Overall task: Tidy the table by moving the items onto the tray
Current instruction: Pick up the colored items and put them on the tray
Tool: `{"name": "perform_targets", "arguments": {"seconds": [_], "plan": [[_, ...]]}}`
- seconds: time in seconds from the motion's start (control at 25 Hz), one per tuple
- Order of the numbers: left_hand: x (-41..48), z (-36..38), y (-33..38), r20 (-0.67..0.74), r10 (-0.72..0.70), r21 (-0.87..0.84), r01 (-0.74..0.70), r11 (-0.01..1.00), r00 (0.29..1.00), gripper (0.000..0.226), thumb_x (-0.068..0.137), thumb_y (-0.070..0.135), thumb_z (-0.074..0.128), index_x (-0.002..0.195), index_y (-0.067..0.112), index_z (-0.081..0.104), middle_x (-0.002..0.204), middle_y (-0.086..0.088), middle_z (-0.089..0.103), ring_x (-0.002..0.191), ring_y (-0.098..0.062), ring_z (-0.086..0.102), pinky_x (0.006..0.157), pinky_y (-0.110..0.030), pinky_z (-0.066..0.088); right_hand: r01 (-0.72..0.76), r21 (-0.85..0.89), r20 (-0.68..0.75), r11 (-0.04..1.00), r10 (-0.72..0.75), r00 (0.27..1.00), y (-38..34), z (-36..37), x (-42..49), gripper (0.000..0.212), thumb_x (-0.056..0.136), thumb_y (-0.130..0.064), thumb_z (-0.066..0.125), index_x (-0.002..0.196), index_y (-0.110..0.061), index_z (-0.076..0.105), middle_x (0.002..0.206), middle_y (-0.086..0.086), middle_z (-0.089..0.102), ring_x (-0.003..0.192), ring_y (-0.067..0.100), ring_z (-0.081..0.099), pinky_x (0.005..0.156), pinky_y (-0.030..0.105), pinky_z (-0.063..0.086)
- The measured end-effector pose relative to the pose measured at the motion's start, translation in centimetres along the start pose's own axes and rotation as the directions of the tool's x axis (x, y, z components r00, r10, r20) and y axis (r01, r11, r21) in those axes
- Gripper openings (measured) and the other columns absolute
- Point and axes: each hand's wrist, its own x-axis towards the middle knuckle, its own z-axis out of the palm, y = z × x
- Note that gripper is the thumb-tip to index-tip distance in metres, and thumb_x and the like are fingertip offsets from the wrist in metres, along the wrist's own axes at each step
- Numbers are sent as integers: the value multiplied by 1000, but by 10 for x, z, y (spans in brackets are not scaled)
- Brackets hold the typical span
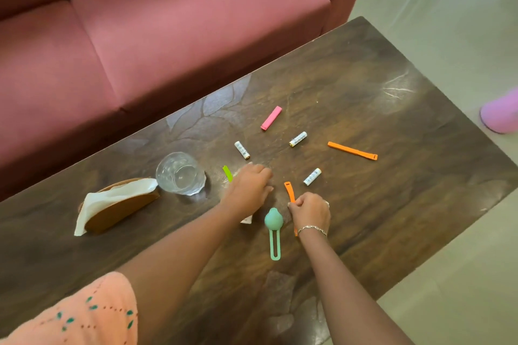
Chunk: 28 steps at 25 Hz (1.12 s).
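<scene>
Napkin holder (120, 204) and glass (180, 173) are sitting by the table's (392, 204) sofa-side edge. Left hand (248, 190) is lying palm-down mid-table, covering one end of the green strip (227, 173); can't tell if it's gripping. Teal clip (273, 221) is lying between the hands. Right hand (309, 211) is clenching the short orange strap (289, 191). Nearest battery (312, 176) is lying just beyond it, untouched, and the long orange strap (352, 151) farther right.

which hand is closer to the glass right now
Left. The left hand is just right of the glass in the view, not touching it; the right hand, gripping an orange strip, sits farther right, beyond the left hand.
</scene>
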Motion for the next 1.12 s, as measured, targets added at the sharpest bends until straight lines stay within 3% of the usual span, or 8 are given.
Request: {"name": "perform_targets", "arguments": {"seconds": [0.2,0.44,0.52,0.64,0.76,0.88,1.0,1.12], "plan": [[87,2,49,57,373,194,-377,906,926,21,93,12,42,97,3,60,105,-15,59,100,-30,52,88,-35,37,119,67,-102,991,-112,989,28,-20,-34,15,79,-24,66,78,-9,64,89,10,64,90,29,56,81,34,41],[169,40,110,204,462,340,-505,793,863,25,93,6,40,112,5,55,116,-13,53,109,-29,47,83,-37,41,192,65,-243,979,-171,955,71,-30,-61,28,49,-10,86,55,-12,59,58,5,59,56,29,58,66,30,33],[182,57,120,238,422,334,-482,810,875,24,94,9,42,114,3,54,121,-14,49,111,-30,45,88,-39,43,181,81,-253,980,-156,955,86,-29,-62,30,49,-10,87,55,-13,58,58,3,59,56,28,58,65,26,40],[189,71,124,130,351,260,-373,891,927,19,92,6,44,108,3,53,120,-15,48,109,-31,45,84,-39,41,128,117,-235,985,-97,967,99,-26,-63,27,53,-8,86,57,-12,59,61,3,60,62,28,58,60,35,50],[190,77,127,70,278,187,-286,940,958,16,91,0,43,104,3,53,114,-15,51,105,-30,47,80,-36,39,40,200,-220,979,6,975,108,-26,-58,16,66,-11,78,63,-10,62,71,5,61,76,28,56,71,30,40],[177,75,122,41,236,109,-239,965,971,15,92,3,45,104,1,52,114,-16,51,106,-31,47,84,-38,40,7,242,-219,970,48,975,108,-34,-55,13,72,-15,73,68,-11,62,76,4,61,82,26,53,70,24,29],[142,61,105,-105,168,-111,-179,977,980,14,90,8,49,99,-1,55,106,-18,54,100,-32,50,83,-39,41,21,269,-250,963,49,967,95,-42,-53,13,74,-18,72,70,-13,62,76,1,63,79,23,54,65,24,29],[85,44,78,-248,44,-308,-122,944,968,8,83,5,57,89,-1,59,93,-16,58,87,-28,54,68,-25,33,42,255,-269,966,29,963,74,-44,-55,12,75,-21,71,72,-16,61,75,-2,65,76,20,55,61,25,28]]}}
